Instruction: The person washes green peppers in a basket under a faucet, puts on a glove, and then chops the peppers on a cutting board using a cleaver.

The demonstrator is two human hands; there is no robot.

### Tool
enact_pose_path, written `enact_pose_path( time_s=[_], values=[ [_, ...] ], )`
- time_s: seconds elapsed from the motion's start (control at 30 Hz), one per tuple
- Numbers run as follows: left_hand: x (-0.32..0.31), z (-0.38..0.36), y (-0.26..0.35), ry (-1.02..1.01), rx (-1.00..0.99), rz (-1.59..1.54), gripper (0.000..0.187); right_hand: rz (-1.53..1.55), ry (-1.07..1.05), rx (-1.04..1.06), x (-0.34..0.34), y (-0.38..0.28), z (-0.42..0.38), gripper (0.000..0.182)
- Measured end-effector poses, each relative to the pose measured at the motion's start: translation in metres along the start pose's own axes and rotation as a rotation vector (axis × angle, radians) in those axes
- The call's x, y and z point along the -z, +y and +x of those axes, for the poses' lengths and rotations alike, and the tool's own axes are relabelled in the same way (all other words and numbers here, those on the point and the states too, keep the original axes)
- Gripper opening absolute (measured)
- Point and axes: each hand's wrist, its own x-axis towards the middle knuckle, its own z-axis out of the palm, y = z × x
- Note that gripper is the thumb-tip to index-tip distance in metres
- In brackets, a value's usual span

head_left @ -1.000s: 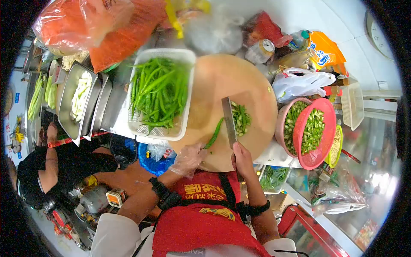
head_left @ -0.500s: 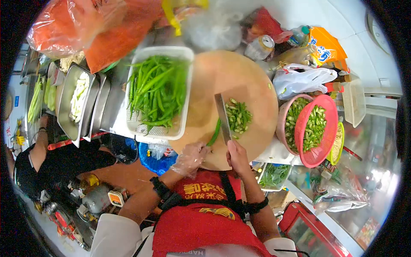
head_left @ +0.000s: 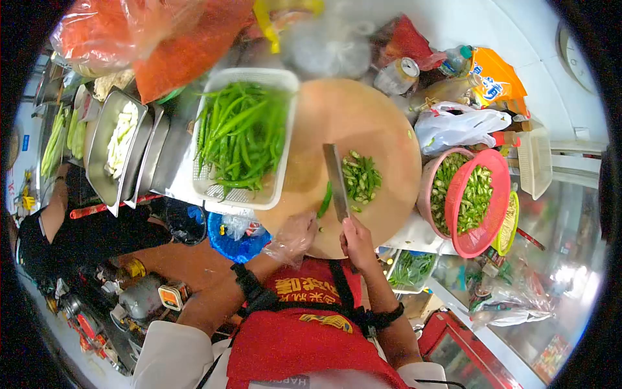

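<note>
A cleaver [head_left: 335, 181] stands over the round wooden chopping board [head_left: 311, 129], its handle wrapped by my right hand [head_left: 356, 240]. Just left of the blade lies a short piece of green pepper [head_left: 326, 200], with a small cut bit below it. My left hand [head_left: 298, 235], in a clear plastic glove, rests on the board's lower left near that piece; its fingers are too blurred to read. Right of the blade is a pile of chopped pepper [head_left: 361, 177]. Whole green peppers [head_left: 240, 136] fill a white basket [head_left: 290, 117] at the board's left edge.
Right of the board, a pink bowl [head_left: 426, 194] and a tilted pink strainer [head_left: 495, 211] hold chopped peppers. Metal trays [head_left: 97, 162] stand left. Cans, bottles and a white bag [head_left: 453, 126] lie behind. Another person [head_left: 78, 233] is at far left.
The green pepper left of the blade is shorter, and a small bit now lies below it. My left hand has shifted slightly off the pepper's lower end. The cleaver stays over the board.
</note>
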Motion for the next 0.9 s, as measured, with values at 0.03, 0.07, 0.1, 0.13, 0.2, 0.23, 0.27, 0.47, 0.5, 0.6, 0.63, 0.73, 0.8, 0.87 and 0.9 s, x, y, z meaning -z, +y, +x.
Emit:
enact_pose_path(
  time_s=[0.03,0.07,0.1,0.13,0.2,0.23,0.27,0.47,0.5,0.6,0.63,0.73,0.8,0.87,0.9],
  values=[
    [-0.001,0.001,0.002,-0.002,-0.007,-0.001,0.023,0.015,-0.034,-0.066,0.001,0.004,0.005,0.035],
    [-0.001,0.001,0.005,-0.003,0.023,0.007,0.024,0.031,-0.071,-0.131,0.001,0.005,0.007,0.036],
    [0.000,0.003,0.005,0.004,0.056,0.016,0.025,0.027,-0.074,-0.125,0.002,0.002,0.007,0.036],
    [0.000,0.003,0.003,0.013,0.061,0.015,0.025,0.020,-0.062,-0.071,0.001,-0.002,0.003,0.036],
    [-0.003,0.003,-0.003,0.006,0.032,0.024,0.025,0.016,-0.047,-0.025,-0.001,0.000,0.000,0.036],
    [-0.004,0.004,-0.005,0.002,0.027,0.023,0.025,0.017,-0.049,-0.056,-0.001,0.005,0.002,0.036],
    [-0.005,0.005,-0.006,-0.013,0.027,-0.012,0.025,0.019,-0.047,-0.086,-0.001,0.007,0.003,0.036],
    [-0.004,0.007,-0.003,0.020,0.073,-0.037,0.025,0.041,-0.012,-0.058,-0.002,-0.005,-0.005,0.036],
    [-0.005,0.008,-0.001,0.027,0.090,-0.087,0.024,0.042,-0.009,-0.059,-0.002,0.001,-0.002,0.036],
    [-0.007,0.013,-0.001,0.032,0.067,-0.090,0.024,-0.014,-0.048,-0.064,-0.001,0.012,0.005,0.036],
    [-0.006,0.015,0.000,0.041,0.067,-0.089,0.024,0.001,-0.044,-0.056,-0.001,0.006,0.002,0.035],
    [-0.010,0.011,-0.003,0.074,0.094,-0.067,0.024,0.021,-0.045,-0.035,-0.004,0.008,-0.003,0.034],
    [-0.014,0.015,-0.004,0.057,0.117,-0.101,0.024,0.028,-0.024,-0.008,-0.001,0.011,-0.002,0.034],
    [-0.015,0.016,0.002,0.100,0.103,-0.086,0.024,0.062,-0.086,-0.123,0.001,0.011,0.005,0.034],
    [-0.014,0.017,0.003,0.155,0.103,-0.072,0.025,0.060,-0.093,-0.117,0.000,0.005,0.005,0.034]
  ],
)
